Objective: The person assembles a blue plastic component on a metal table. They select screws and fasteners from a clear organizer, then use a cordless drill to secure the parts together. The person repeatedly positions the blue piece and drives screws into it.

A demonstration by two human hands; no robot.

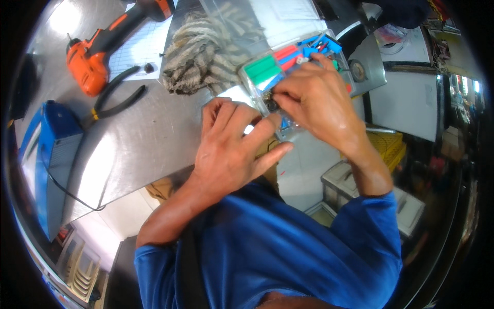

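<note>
A clear plastic compartment box sits on the metal table's near right edge with its lid tipped back. It holds green tubing pieces, red tubing, blue pieces and other small parts. My right hand reaches into the box, thumb and index finger pinched together over a compartment of small metallic parts; what lies between the fingertips is hidden. My left hand hovers at the box's near left corner, fingers loosely bent and thumb apart, with nothing seen in it.
Left on the metal table lie an orange and black cordless drill, black-handled pliers, a paper sheet and a blue device with a cord. Grey striped knit gloves lie beside the box. Lidded bins stand below right.
</note>
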